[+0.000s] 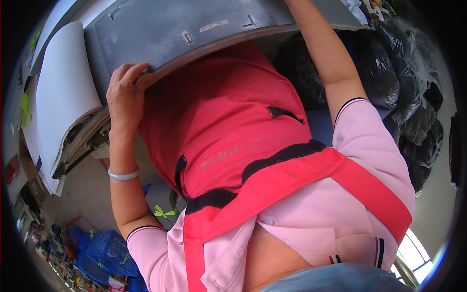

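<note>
Grey board (194, 29): long axis left–right, near edge clasped by left hand (124, 95); right hand out of view, grip untellable.

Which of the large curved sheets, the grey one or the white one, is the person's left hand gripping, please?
The large grey curved sheet: the left hand grips its lower brown edge. The white curved sheet lies apart, further left, untouched.

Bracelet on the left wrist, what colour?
Pale whitish-green, plain and smooth, no pattern. The bracelet shows clearly in the head view, below the left hand gripping the grey panel.
</note>
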`<control>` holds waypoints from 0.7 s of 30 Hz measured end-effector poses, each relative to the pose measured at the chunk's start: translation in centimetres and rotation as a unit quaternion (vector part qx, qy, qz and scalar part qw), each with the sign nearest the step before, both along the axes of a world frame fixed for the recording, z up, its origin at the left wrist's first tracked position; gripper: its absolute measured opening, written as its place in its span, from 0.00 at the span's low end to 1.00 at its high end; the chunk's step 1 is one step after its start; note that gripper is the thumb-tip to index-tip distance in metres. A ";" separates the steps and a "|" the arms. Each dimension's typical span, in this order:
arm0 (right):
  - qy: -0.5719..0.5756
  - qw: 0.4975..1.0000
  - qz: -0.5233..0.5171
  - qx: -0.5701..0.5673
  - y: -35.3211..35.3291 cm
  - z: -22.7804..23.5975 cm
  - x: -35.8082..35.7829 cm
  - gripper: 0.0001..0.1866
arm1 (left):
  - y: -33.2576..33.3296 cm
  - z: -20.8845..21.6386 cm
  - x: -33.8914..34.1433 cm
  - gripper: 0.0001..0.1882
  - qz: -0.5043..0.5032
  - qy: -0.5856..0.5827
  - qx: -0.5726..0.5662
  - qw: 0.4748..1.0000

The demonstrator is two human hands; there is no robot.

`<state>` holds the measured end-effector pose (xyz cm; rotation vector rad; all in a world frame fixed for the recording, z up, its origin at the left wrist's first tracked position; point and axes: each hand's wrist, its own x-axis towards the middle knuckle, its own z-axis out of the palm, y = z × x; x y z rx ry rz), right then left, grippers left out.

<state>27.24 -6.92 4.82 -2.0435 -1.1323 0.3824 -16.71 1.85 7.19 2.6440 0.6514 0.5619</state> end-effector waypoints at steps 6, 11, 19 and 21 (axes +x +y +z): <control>-0.022 1.000 -0.004 0.009 0.2 -0.3 -0.1 0.16 | 0.0 -0.1 -0.1 0.11 0.000 0.000 0.003 1.000; -0.018 1.000 -0.006 0.016 0.4 -0.6 0.2 0.17 | -0.2 0.1 0.2 0.11 0.000 -0.002 0.002 1.000; -0.064 0.997 -0.014 -0.038 -0.5 0.8 -0.4 0.19 | -0.5 1.4 1.7 0.12 -0.004 0.047 0.000 0.999; -0.065 0.998 -0.021 -0.017 -0.9 1.1 -0.7 0.20 | -0.7 1.2 4.0 0.14 -0.041 0.001 -0.020 0.999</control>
